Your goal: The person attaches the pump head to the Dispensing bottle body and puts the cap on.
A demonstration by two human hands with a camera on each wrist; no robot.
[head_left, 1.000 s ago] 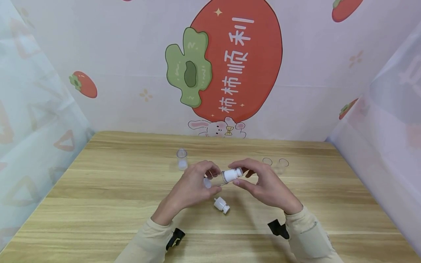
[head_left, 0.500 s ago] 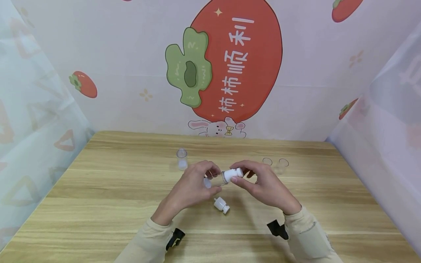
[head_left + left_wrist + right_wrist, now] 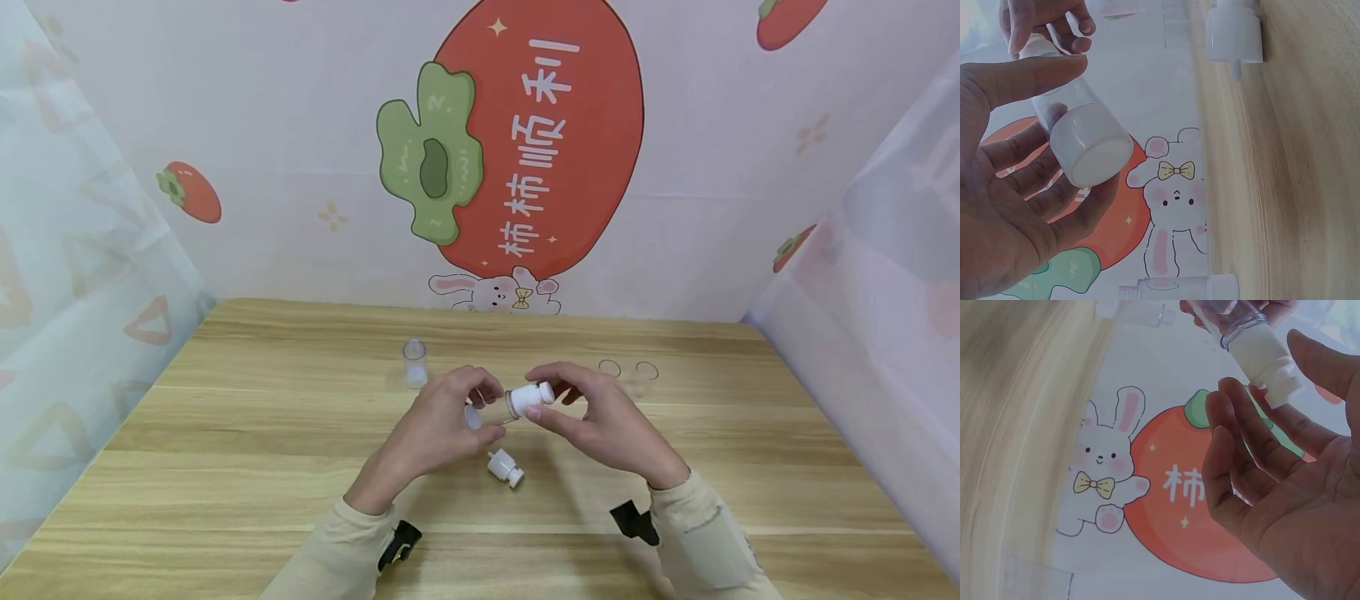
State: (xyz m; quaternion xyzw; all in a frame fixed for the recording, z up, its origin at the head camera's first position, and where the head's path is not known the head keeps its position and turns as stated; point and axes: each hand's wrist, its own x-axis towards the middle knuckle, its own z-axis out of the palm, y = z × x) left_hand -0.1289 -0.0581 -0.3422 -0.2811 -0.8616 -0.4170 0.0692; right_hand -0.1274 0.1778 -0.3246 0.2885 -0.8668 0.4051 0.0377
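In the head view my left hand (image 3: 442,421) holds a small clear bottle (image 3: 1091,144) with a thick whitish base, tilted above the table, thumb on one side and fingers on the other. A white pump top (image 3: 528,400) sits on the bottle's mouth, pointing up to the right. My right hand (image 3: 600,417) has its thumb and curled fingers around that pump top, with the fingertips right at its edge in the right wrist view. On the table below the hands lies a second white pump top (image 3: 506,468), on its side with a short stem showing.
Another clear bottle (image 3: 415,364) with a whitish base stands behind the left hand, without a pump top. Two clear caps with thin dark rims (image 3: 647,372) are at the back right. The wooden table (image 3: 225,467) meets a printed cloth backdrop (image 3: 300,125) behind and at both sides.
My right thumb has come from below the pump top onto its side, and the fingers have shifted slightly around it. The left hand and bottle stay in place.
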